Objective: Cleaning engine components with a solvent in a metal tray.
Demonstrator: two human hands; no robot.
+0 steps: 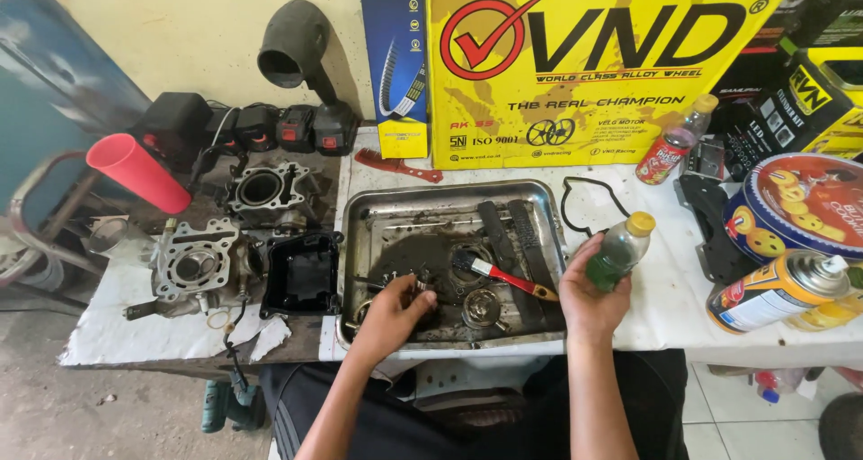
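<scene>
My left hand (pixel 395 312) reaches into a greasy metal tray (pixel 360 210) and closes on a small metal part near its front left. My right hand (pixel 589 289) holds a small green bottle (pixel 618 249) with a yellow cap, tilted, just right of the tray. In the tray lie a red-handled brush (pixel 499 274), round metal parts (pixel 483 307) and two dark strips (pixel 508 235).
Left of the tray lie two engine cylinder blocks (pixel 193 262) (pixel 262 190), a black cover (pixel 301 276) and a red tube (pixel 137 170). A spray can (pixel 778 289), a round tin (pixel 796 204) and a drink bottle (pixel 672 145) stand at right. Boxes line the back wall.
</scene>
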